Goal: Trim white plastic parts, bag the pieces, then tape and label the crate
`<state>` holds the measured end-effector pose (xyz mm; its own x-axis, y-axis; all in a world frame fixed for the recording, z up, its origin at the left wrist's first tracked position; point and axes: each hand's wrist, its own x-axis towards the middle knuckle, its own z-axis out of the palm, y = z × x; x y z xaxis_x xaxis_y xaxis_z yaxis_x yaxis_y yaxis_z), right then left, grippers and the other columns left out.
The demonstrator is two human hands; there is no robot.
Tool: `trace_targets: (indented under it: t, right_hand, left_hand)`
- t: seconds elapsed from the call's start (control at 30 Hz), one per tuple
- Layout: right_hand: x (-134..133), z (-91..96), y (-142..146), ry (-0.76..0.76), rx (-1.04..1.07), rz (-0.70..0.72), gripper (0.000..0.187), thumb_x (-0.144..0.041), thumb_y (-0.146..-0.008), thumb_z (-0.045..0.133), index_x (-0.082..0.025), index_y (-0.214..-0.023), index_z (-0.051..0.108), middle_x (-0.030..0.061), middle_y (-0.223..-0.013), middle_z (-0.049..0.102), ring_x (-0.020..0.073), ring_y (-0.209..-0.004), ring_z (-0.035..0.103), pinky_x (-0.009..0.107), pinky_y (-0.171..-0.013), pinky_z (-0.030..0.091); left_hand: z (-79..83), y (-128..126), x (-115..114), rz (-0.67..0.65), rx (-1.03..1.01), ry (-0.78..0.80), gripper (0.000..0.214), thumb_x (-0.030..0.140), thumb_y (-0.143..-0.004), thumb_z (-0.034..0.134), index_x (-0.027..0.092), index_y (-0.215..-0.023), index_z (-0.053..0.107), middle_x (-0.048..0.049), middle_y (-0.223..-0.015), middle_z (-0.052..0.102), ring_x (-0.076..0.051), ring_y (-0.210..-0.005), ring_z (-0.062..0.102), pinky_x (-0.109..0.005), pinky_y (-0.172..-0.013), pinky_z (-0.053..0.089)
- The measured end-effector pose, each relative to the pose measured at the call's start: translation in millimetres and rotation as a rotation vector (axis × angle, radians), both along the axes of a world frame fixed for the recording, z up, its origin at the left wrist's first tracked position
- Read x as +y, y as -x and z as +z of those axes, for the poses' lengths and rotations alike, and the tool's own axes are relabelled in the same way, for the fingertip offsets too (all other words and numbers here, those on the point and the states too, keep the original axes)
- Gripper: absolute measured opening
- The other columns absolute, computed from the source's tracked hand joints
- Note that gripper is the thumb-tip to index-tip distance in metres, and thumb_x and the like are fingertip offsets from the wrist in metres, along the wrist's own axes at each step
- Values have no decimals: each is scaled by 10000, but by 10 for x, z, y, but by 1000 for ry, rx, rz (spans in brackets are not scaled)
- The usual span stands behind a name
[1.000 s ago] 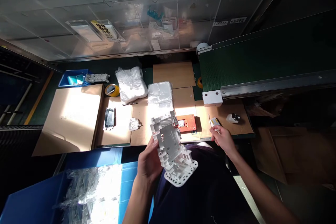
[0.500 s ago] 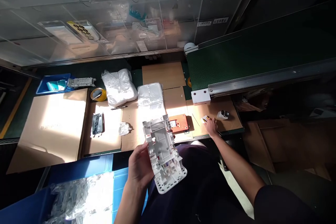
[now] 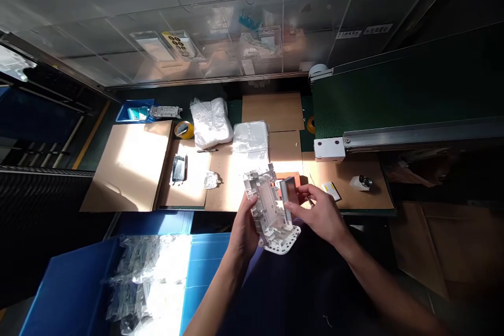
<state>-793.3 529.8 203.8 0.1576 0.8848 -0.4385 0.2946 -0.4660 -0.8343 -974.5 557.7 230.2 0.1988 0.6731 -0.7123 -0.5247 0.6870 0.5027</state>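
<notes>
My left hand (image 3: 243,228) is closed round the left side of a white plastic housing (image 3: 270,202), an open tray-like shell with clips and a slotted rounded end. The shell is tilted above my lap, its inner side facing me. My right hand (image 3: 318,212) pinches a flat grey rectangular part (image 3: 289,197) between thumb and fingers, close against the housing's right edge; whether they touch I cannot tell. A thin pen-like tool (image 3: 311,201) shows among the right fingers. An orange block (image 3: 289,175) lies behind, mostly hidden. A white and yellow card (image 3: 331,190) lies right of the hand.
On the bench are white bagged stacks (image 3: 211,123), yellow tape (image 3: 184,129), a dark-screened part (image 3: 179,168), a crumpled white piece (image 3: 211,179) and a cardboard stack (image 3: 128,163). A green conveyor (image 3: 366,100) stands right. A blue bin (image 3: 71,278) with bagged parts is low left.
My right hand has come from the bench by the card to the housing and now holds the grey rectangular part. The housing has moved up and is more tilted; the view has shifted left.
</notes>
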Motion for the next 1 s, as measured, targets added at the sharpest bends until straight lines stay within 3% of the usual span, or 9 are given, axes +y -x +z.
trace_targets:
  t: [0.1, 0.23, 0.37, 0.53, 0.73, 0.87, 1.0]
  right_hand:
    - [15, 237, 283, -46, -112, 36, 343, -411, -741, 776, -199, -987, 668, 65, -967, 713, 218, -886, 664, 348, -788, 524]
    - [8, 186, 437, -149, -151, 28, 337, -318, -768, 769, -200, -1069, 677, 67, -980, 695, 217, -889, 661, 354, -800, 535]
    - [-45, 139, 413, -188, -42, 14, 380, -417, -834, 724, -206, -1150, 697, 70, -959, 674, 211, -901, 647, 328, -762, 549]
    - [-69, 140, 338, -184, 90, 2, 328, -334, -910, 622, -212, -1197, 722, 69, -1016, 672, 184, -927, 632, 338, -866, 546]
    - [-47, 188, 312, -122, 267, -129, 291, -362, -812, 746, -254, -1080, 781, 44, -995, 660, 177, -928, 641, 289, -748, 568]
    - [-42, 185, 334, -102, 309, -152, 295, -402, -779, 784, -278, -1045, 795, 46, -1032, 647, 174, -933, 636, 282, -726, 575]
    - [-44, 139, 357, -91, 341, -176, 315, -413, -745, 814, -291, -1035, 797, 48, -1084, 623, 178, -975, 634, 279, -723, 580]
  left_hand:
    - [-2, -17, -44, -39, 27, -64, 501, 347, -915, 627, 240, -1395, 533, -72, -1264, 695, -263, -1098, 682, -375, -981, 515]
    - [5, -19, -78, -45, 34, -76, 520, 371, -928, 627, 255, -1420, 507, -78, -1213, 719, -275, -1115, 680, -391, -999, 506]
    - [-3, 8, -93, -57, -9, -82, 499, 381, -941, 613, 260, -1415, 512, -82, -1254, 703, -275, -1147, 669, -399, -1019, 497]
    - [-10, 28, -104, -34, -51, -89, 506, 362, -946, 612, 283, -1432, 498, -68, -1294, 684, -261, -1188, 648, -394, -1055, 475]
    - [5, 25, -78, 5, -119, -5, 544, 400, -908, 652, 242, -1412, 520, -88, -1240, 707, -284, -1120, 679, -421, -1025, 496]
    - [18, 45, -53, 27, -193, 100, 585, 451, -874, 672, 207, -1389, 539, -115, -1200, 719, -317, -1075, 695, -453, -986, 516]
    - [20, 61, -62, 46, -216, 99, 610, 452, -880, 660, 205, -1419, 518, -122, -1208, 716, -326, -1076, 692, -466, -981, 514]
